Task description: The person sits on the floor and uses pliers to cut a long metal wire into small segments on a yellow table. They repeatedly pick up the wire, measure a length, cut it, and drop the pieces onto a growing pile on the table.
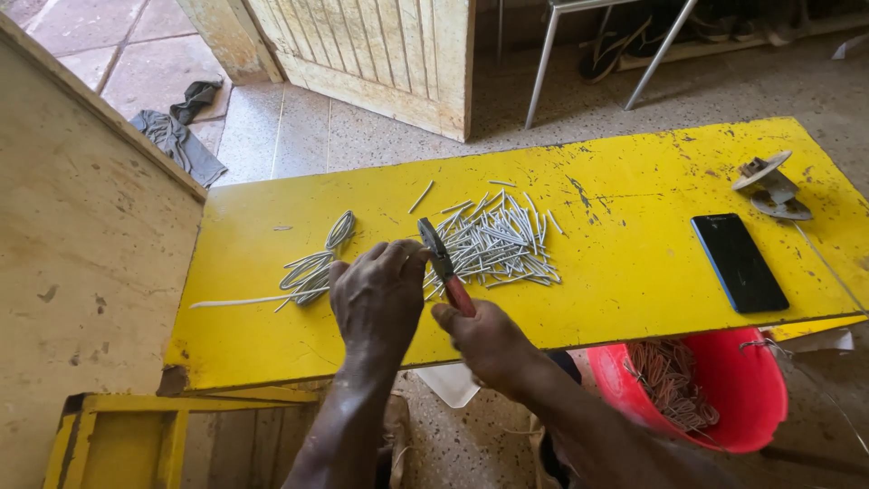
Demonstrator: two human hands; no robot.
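Single head-worn view, looking steeply down, close over yellow table (634, 272)

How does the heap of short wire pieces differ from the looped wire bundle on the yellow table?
The heap of short wire pieces is many straight cut lengths, scattered loosely; the looped wire bundle is long wire bent into loops, with one straight tail. The heap lies beside the pliers in the right hand; the bundle lies beyond the left hand. Both are pale grey.

Both forearms reach forward side by side, left hand (376, 294) curled palm-down, right hand (484, 337) fisted in a grip.
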